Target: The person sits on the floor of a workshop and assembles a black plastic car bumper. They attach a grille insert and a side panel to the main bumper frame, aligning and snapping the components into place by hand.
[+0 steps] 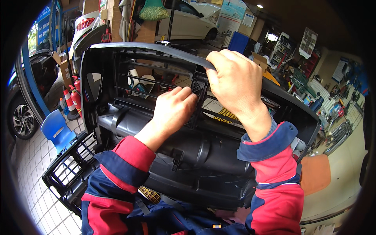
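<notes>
A large black plastic car bumper [184, 143] stands tilted in front of me, its ribbed inner side and slatted grille openings facing me. My right hand [237, 80] is closed over its upper edge, right of the middle, thumb on the near side. Lower and to the left, my left hand [174, 107] is closed beside the bumper's upright middle strut [199, 92]. Its fingertips are curled out of sight, so what they pinch is hidden. At the bumper's lower left shows a black lattice section [72, 168] with square openings; whether it is joined on cannot be told.
A blue plastic chair [58, 131] stands on the tiled floor at the left, near red fire extinguishers [75, 94] and a striped traffic cone [69, 102]. Cars are parked behind, including a white one [184, 21]. Tools [340, 113] crowd the right wall; an orange seat [315, 174] is nearer.
</notes>
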Demonstrator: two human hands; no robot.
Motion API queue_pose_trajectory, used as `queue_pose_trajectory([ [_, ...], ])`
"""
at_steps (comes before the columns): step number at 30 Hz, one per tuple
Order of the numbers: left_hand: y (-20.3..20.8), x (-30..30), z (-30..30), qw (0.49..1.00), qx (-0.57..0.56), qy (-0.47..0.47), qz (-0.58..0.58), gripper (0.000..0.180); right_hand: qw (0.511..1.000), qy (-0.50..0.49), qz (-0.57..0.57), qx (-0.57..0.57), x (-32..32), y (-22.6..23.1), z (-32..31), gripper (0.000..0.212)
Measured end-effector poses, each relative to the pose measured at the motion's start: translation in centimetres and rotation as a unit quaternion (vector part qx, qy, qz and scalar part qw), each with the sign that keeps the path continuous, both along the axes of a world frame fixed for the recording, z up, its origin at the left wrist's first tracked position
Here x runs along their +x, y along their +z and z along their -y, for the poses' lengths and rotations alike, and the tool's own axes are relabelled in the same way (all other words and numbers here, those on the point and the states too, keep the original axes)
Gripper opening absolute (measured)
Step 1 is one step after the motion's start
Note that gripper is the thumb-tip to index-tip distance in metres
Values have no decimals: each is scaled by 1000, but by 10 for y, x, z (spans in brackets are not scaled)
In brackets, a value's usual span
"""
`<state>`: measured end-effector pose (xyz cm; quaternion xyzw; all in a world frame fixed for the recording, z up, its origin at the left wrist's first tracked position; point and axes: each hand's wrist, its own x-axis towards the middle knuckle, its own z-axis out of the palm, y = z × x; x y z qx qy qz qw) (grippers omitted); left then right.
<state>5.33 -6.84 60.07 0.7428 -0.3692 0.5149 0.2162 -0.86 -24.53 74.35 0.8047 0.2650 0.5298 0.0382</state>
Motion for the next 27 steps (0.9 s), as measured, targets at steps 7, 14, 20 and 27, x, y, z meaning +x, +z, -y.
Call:
queue_pose_trajectory([
  [7, -1, -1, -5, 999, 19, -10, -25, 16, 1000, -5, -1, -8, 0, 1, -1, 9],
  [14, -25, -26, -50, 987, -95, 13, -128, 15, 1000, 6, 3, 2, -6, -1, 5, 7],
  [20, -64, -49, -87, 965, 55, 9, -256, 61, 998, -10, -41, 51, -3, -10, 15, 5],
  [27, -80, -66, -82, 950, 163, 23, -264, 116, 994, -23, -68, 83, 2, -18, 11, 14],
])
